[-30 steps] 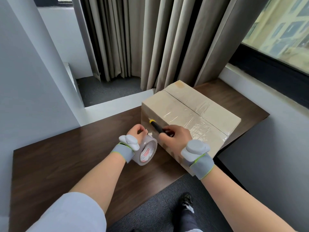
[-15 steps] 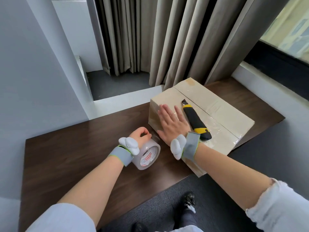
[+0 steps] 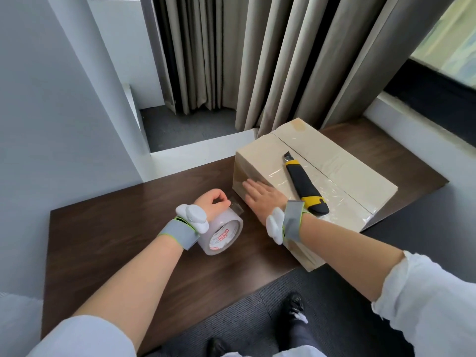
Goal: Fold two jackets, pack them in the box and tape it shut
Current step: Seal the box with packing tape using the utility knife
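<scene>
Two hands, head view. Right hand [image 3: 265, 199] lies flat, fingers straight, pressing the closed box [image 3: 260, 161] at its near-left top edge. Left hand [image 3: 212, 204] curls round the tape roll [image 3: 224, 234] on the table [image 3: 116, 228], just beside that end. Box seam runs far-left to near-right, with the knife [image 3: 304, 184] resting on top roughly along it. Judgement: the right hand is nearer for smoothing.

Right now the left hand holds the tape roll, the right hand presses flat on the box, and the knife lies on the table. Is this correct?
Not quite: the head view shows the knife on top of the box, not on the table. The rest is right.
</scene>
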The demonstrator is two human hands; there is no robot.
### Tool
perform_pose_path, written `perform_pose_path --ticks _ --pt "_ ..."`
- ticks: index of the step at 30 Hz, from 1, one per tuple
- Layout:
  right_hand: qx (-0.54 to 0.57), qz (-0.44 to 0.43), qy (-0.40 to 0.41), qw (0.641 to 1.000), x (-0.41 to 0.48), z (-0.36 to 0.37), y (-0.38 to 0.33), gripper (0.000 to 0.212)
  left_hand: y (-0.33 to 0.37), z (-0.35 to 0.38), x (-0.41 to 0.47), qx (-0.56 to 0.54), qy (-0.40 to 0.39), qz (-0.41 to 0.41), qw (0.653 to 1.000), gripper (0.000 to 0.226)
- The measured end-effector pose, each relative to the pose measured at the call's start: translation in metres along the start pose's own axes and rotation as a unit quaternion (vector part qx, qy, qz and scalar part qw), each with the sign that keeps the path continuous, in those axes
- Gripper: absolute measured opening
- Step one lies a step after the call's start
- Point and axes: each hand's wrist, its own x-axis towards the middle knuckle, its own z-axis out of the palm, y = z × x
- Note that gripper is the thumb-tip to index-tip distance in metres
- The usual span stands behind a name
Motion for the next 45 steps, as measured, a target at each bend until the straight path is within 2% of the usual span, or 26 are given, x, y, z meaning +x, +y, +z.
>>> perform_pose_path --ticks 2,4,5,6,7,8,10,12,14,15,19,22,23,26,29,31,34,36,40,43,45 --pt "0.024 -0.005 -0.113 0.993 -0.003 0.018 -0.002 0.043 0.006 -0.003 -0.007 -0.006 0.005 -0.002 1.000 0.008" --pt "0.067 -0.017 -0.168 0.983 -0.009 0.030 -0.005 0.042 0.014 -0.008 -0.014 -0.013 0.020 0.000 1.000 0.008" --pt "0.129 0.007 -0.154 0.980 -0.004 0.022 -0.003 0.041 0.019 -0.010 -0.016 -0.015 0.034 0.001 0.999 0.008" --pt "0.220 0.042 -0.102 0.969 0.000 0.006 -0.002 0.038 0.025 -0.011 -0.018 -0.022 0.051 0.004 0.998 0.009" --pt "0.321 0.073 -0.028 0.944 0.001 -0.012 -0.001 0.034 0.033 -0.012 -0.020 -0.035 0.067 0.012 0.997 0.012" --pt "0.423 0.091 0.042 0.901 0.002 -0.033 0.000 0.031 0.044 -0.012 -0.019 -0.050 0.082 0.023 0.995 0.018" --pt "0.611 0.111 0.138 0.771 -0.002 -0.072 0.007 0.024 0.077 -0.011 -0.019 -0.066 0.112 0.051 0.990 0.024" --pt "0.727 0.115 0.162 0.657 -0.016 -0.105 0.022 0.026 0.113 -0.010 -0.018 -0.074 0.148 0.072 0.984 0.020" --pt "0.792 0.110 0.162 0.578 -0.040 -0.132 0.057 0.037 0.157 0.001 -0.014 -0.089 0.182 0.101 0.974 0.020" --pt "0.801 0.101 0.162 0.567 -0.051 -0.139 0.076 0.040 0.175 0.009 -0.012 -0.094 0.188 0.113 0.971 0.022" --pt "0.799 0.086 0.206 0.559 -0.089 -0.134 0.139 0.028 0.230 0.060 -0.004 -0.140 0.150 0.102 0.973 0.021" --pt "0.789 0.106 0.234 0.558 -0.118 -0.122 0.189 0.022 0.270 0.110 0.007 -0.193 0.110 0.077 0.972 0.010" --pt "0.793 0.117 0.239 0.548 -0.129 -0.116 0.207 0.020 0.283 0.130 0.010 -0.197 0.101 0.077 0.972 0.008" --pt "0.801 0.156 0.273 0.510 -0.165 -0.089 0.274 0.015 0.322 0.202 0.025 -0.218 0.077 0.083 0.969 0.021" --pt "0.756 0.200 0.304 0.544 -0.195 -0.058 0.332 0.008 0.352 0.268 0.029 -0.227 0.041 0.067 0.971 0.022" --pt "0.751 0.224 0.307 0.540 -0.209 -0.036 0.357 0.004 0.356 0.305 0.030 -0.248 0.022 0.042 0.968 0.022" --pt "0.745 0.273 0.293 0.533 -0.226 0.004 0.385 0.019 0.345 0.361 0.032 -0.317 -0.014 -0.013 0.948 0.019" --pt "0.737 0.312 0.272 0.535 -0.237 0.036 0.407 0.021 0.336 0.404 0.039 -0.322 -0.046 -0.066 0.943 0.016" --pt "0.678 0.383 0.246 0.578 -0.241 0.082 0.424 0.012 0.306 0.457 0.057 -0.274 -0.066 -0.149 0.948 0.016" --pt "0.595 0.399 0.204 0.668 -0.230 0.104 0.441 0.007 0.290 0.488 0.080 -0.231 -0.096 -0.179 0.952 0.029" --pt "0.568 0.413 0.184 0.688 -0.220 0.114 0.452 0.010 0.288 0.502 0.098 -0.204 -0.105 -0.202 0.952 0.031"
